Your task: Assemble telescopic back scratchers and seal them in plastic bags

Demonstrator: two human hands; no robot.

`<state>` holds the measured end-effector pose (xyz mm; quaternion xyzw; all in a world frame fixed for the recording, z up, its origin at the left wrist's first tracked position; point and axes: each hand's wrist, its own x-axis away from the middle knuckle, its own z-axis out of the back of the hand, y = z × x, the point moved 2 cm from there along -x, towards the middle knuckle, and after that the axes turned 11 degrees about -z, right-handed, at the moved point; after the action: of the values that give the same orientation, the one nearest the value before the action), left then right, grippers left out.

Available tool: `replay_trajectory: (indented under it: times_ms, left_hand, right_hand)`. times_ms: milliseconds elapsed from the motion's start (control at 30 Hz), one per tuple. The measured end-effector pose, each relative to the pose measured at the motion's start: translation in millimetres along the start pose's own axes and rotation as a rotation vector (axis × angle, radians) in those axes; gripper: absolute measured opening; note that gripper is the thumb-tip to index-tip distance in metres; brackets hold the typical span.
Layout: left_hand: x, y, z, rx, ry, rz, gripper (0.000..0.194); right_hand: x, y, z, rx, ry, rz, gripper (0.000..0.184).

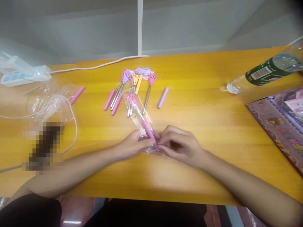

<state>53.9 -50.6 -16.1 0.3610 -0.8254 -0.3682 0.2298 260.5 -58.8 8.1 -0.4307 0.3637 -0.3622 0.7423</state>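
One pink scratcher (147,128), with a finger-shaped head, a short silvery neck and a smooth handle, lies slantwise inside a clear sleeve (148,116) that is creased and glinting, above the near half of the orange-yellow table (94,183). The left hand (133,145) is closed around the sleeved handle, thumb laid across it. The right hand (182,145) has thumb and forefinger pinched at the sleeve's lower end; whether they also grip the handle's tip, I cannot tell. The sleeve's far end overlaps a cluster of metal rods (147,99) with purple, yellow and pink heads, partly hiding them. Two pink grips (109,100) lie just left of it, a yellow grip (139,84) near some printed cards (142,71), and a purple grip (163,97) to the right. Crumpled plastic (53,105), partly covering another pink grip (77,95), a white cable (75,119) and a power strip (26,75) crowd the left side; a bottle (265,72) and a decorated purple box (272,123) take up the right.
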Motion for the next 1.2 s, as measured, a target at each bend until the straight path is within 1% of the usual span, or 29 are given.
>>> replay_trajectory:
  times_ms: [167,367,600,700,800,933,1033,1133,1200]
  left_hand:
    - [0.6,-0.3,2.4,-0.05,-0.043,0.012,0.024]
    - [-2.3,4.3,-2.5,-0.067,-0.129,0.052,0.025]
    - [-2.9,5.7,-5.4,-0.086,-0.095,0.08,0.03]
    - [-2.1,5.0,-4.4,-0.076,-0.077,0.11,0.034]
    - [-1.5,5.2,-4.3,-0.077,-0.071,0.128,0.036]
    - [-1.7,6.0,-4.9,-0.065,-0.074,0.123,0.036]
    - [-2.2,6.0,-5.0,-0.061,-0.086,0.119,0.035]
    - [-2.8,5.9,-4.8,-0.056,-0.1,0.108,0.035]
    - [-3.1,6.0,-4.6,-0.043,-0.106,0.097,0.038]
  right_hand:
    - [0.8,3.5,-4.4,-0.004,-0.024,-0.082,0.004]
    - [0.3,4.7,-3.5,-0.012,-0.012,-0.13,0.011]
    - [1.2,8.4,-5.1,-0.033,-0.034,-0.199,0.014]
    - [2.9,9.1,-5.4,-0.097,-0.04,-0.277,0.017]
    - [3.8,8.0,-4.1,-0.146,-0.081,-0.334,0.017]
    - [2.8,6.1,-1.4,-0.193,-0.139,-0.354,0.014]
    - [2.2,7.2,-0.6,-0.256,-0.174,-0.382,0.014]
    - [2.8,9.0,0.8,-0.28,-0.18,-0.395,0.016]
    - [3.6,9.4,2.7,-0.262,-0.174,-0.396,0.012]
